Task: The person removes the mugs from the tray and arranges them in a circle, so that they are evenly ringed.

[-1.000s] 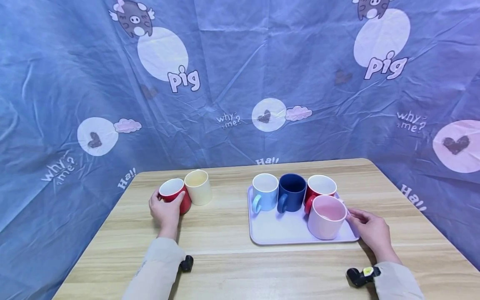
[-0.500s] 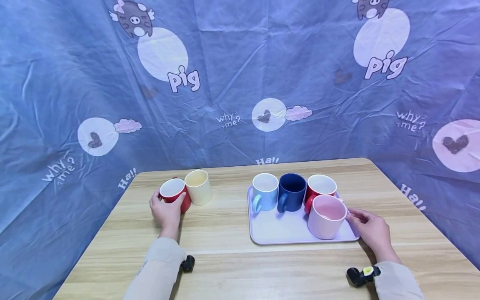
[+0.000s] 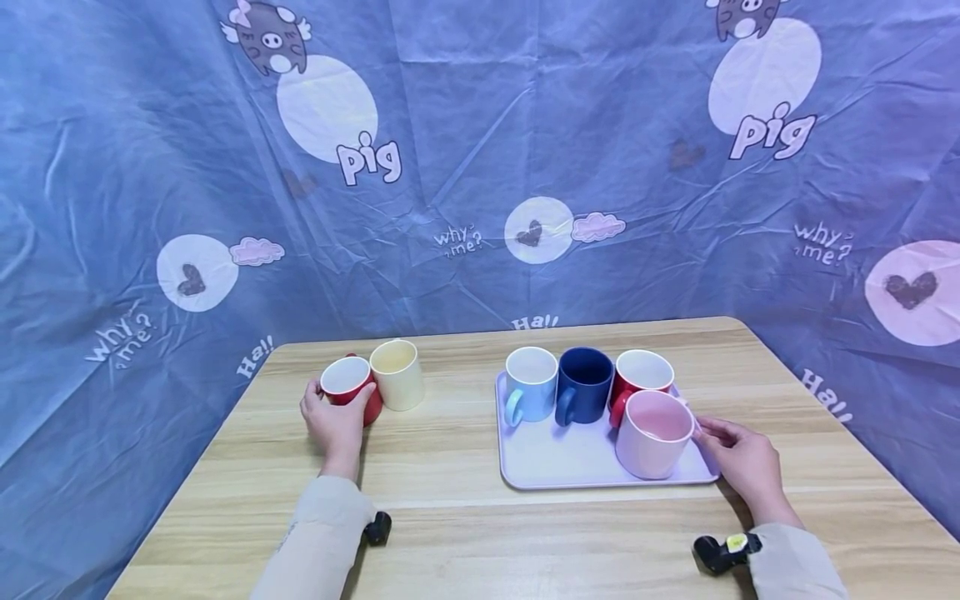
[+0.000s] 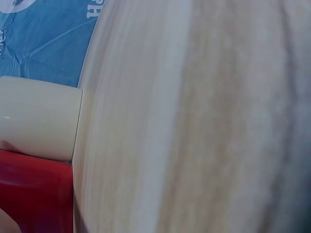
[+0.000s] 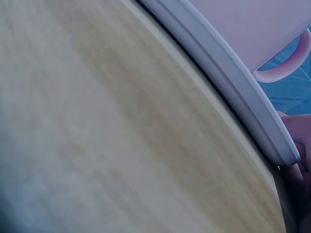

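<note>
At the left of the table in the head view, my left hand (image 3: pixel 333 425) grips a red mug (image 3: pixel 365 406) with a white inside, thumb on its near right side. A bit of its handle shows at the back. Touching or nearly touching it stands a cream mug (image 3: pixel 401 385), also seen in the left wrist view as a cream side (image 4: pixel 39 119). Over on the right, my right hand (image 3: pixel 746 462) pinches the right rim of a lilac tray (image 3: pixel 562 467). Beside those fingers a pink mug (image 3: pixel 652 442) stands upright on the tray, its handle (image 5: pixel 286 68) apart from the hand.
Behind the pink mug, a light blue mug (image 3: pixel 531 385), a navy mug (image 3: pixel 583 385) and another red mug (image 3: pixel 643 371) stand in a row on the tray. Bare wooden tabletop (image 3: pixel 450 467) lies between tray and left hand. A blue printed cloth (image 3: pixel 450 167) hangs behind.
The red mug in my left hand has shifted very slightly back and right, and a bit of its handle has come into sight. My right hand and the tray stay put.
</note>
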A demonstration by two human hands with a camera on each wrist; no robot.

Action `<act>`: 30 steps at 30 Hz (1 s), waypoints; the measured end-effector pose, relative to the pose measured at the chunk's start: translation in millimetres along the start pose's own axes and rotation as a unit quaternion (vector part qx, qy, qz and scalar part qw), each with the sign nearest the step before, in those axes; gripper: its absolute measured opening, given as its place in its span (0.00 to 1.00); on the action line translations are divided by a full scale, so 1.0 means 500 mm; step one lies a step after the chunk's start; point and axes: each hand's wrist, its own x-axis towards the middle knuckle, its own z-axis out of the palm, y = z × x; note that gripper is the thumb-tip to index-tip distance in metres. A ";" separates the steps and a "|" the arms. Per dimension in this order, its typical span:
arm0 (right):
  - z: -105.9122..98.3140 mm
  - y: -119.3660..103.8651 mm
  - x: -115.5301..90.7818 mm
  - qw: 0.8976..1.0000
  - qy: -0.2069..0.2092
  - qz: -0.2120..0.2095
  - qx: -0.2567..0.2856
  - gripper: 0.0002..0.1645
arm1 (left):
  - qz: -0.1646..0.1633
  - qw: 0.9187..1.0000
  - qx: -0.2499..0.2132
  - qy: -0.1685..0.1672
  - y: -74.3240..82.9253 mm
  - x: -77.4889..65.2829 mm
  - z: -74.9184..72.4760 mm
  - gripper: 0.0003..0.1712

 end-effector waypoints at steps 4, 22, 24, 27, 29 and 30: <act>-0.001 0.000 -0.001 1.000 0.002 -0.004 0.000 0.22 | -0.005 1.000 -0.008 0.008 0.005 -0.004 0.001 0.55; 0.000 0.002 0.000 1.000 0.005 -0.005 -0.001 0.22 | 0.009 0.991 -0.111 0.070 0.048 -0.073 0.019 0.60; 0.000 0.002 0.000 1.000 0.006 -0.006 -0.001 0.21 | 0.024 0.991 -0.111 0.064 0.056 -0.086 0.023 0.60; 0.000 0.001 0.000 1.000 0.008 -0.009 -0.002 0.21 | 0.045 0.991 -0.114 0.055 0.068 -0.106 0.029 0.60; 0.001 0.000 0.001 1.000 0.009 -0.010 -0.004 0.21 | 0.057 0.990 -0.118 0.050 0.075 -0.117 0.032 0.60; 0.001 0.000 0.001 1.000 0.009 -0.010 -0.004 0.20 | 0.063 0.990 -0.118 0.049 0.077 -0.122 0.035 0.60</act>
